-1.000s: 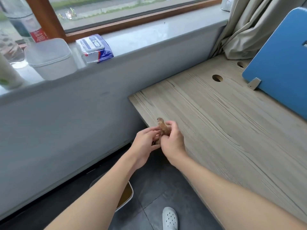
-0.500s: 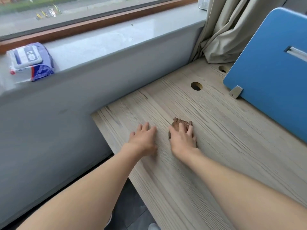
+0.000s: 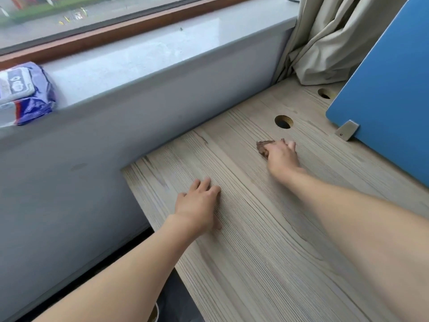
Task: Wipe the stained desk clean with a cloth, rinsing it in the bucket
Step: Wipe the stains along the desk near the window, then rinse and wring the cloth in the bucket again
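Note:
A small brown cloth lies on the light wood-grain desk, mostly covered by my right hand, which presses it flat against the surface with the fingers extended, a little short of a round cable hole. My left hand rests palm down on the desk near its left edge, fingers straight and holding nothing. The bucket is almost out of view; only a sliver shows at the bottom edge, under my left forearm.
A blue divider panel stands on the desk at the right, with a metal bracket. Beige curtain hangs at the back corner. A pack of wipes lies on the grey window sill to the left.
Both hands came up from beside the desk edge, where they held the cloth together. The right hand has since slid the cloth forward and right toward the cable hole; the left stays flat.

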`<action>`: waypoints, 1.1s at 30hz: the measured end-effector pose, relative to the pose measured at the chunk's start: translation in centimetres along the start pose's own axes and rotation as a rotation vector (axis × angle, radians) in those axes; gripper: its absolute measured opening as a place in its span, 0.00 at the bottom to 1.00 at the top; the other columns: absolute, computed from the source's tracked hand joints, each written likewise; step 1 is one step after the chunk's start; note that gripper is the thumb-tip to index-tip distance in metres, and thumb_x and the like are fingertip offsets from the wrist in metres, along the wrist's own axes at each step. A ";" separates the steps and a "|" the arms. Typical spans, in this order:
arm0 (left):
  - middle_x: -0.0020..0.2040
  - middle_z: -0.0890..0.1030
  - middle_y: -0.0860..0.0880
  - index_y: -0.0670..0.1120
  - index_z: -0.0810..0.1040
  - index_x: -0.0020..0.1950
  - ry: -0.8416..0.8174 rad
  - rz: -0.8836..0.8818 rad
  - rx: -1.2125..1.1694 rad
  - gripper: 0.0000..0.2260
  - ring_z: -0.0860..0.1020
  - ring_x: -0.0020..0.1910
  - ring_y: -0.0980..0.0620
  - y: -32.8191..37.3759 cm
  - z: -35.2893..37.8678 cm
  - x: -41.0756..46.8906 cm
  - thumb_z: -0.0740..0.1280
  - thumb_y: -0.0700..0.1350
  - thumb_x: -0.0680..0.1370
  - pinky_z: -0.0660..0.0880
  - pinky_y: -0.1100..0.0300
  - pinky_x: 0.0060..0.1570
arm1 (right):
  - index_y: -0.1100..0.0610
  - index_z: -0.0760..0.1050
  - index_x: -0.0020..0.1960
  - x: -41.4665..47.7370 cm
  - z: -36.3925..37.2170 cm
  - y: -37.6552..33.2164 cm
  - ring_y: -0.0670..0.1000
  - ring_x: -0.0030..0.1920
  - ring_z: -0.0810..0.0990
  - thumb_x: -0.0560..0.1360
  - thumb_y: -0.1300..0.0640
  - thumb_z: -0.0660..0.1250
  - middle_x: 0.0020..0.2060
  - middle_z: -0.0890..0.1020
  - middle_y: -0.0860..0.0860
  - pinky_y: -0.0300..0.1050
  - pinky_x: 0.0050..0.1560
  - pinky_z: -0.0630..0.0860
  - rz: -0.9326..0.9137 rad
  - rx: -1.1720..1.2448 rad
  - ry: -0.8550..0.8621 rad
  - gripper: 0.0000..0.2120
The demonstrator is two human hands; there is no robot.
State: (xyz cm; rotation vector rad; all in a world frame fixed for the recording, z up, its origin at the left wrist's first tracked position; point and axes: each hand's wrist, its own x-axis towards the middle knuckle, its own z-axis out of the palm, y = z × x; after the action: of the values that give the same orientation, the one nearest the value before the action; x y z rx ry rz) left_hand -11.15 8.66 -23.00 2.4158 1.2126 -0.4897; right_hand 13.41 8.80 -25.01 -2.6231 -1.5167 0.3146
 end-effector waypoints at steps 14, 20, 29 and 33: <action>0.65 0.72 0.49 0.46 0.78 0.62 0.273 -0.020 -0.311 0.13 0.69 0.66 0.47 -4.9 2.7 -4.6 0.62 0.36 0.79 0.71 0.52 0.62 | 0.57 0.75 0.68 -16.4 4.8 -8.6 0.59 0.69 0.63 0.77 0.67 0.61 0.70 0.72 0.55 0.56 0.70 0.67 -0.275 0.162 -0.050 0.21; 0.63 0.74 0.46 0.43 0.78 0.64 0.347 -0.109 -0.520 0.17 0.72 0.62 0.46 -8.2 5.4 -9.9 0.62 0.33 0.77 0.72 0.55 0.59 | 0.56 0.78 0.65 -24.8 7.6 -14.8 0.58 0.68 0.65 0.76 0.67 0.63 0.67 0.74 0.51 0.57 0.66 0.71 -0.302 0.234 -0.001 0.19; 0.49 0.83 0.44 0.46 0.80 0.53 0.241 -0.518 -1.450 0.12 0.82 0.46 0.48 -16.3 12.4 -19.3 0.58 0.37 0.83 0.79 0.57 0.37 | 0.55 0.72 0.72 -33.6 15.2 -26.4 0.52 0.68 0.65 0.82 0.63 0.61 0.68 0.75 0.50 0.51 0.70 0.72 -0.346 0.432 -0.088 0.19; 0.53 0.83 0.45 0.47 0.78 0.59 0.306 -0.688 -1.607 0.11 0.82 0.51 0.47 -21.8 19.5 -20.8 0.58 0.39 0.84 0.80 0.57 0.38 | 0.53 0.73 0.71 -34.5 20.7 -29.4 0.51 0.66 0.70 0.83 0.62 0.59 0.65 0.75 0.51 0.50 0.69 0.72 -0.423 0.469 -0.318 0.18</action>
State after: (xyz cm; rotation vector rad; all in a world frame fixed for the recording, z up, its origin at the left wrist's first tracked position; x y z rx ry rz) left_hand -43.24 -3.03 -34.03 0.6913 1.5679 0.5752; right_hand -32.79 -6.79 -35.29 -1.9065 -1.7702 0.9432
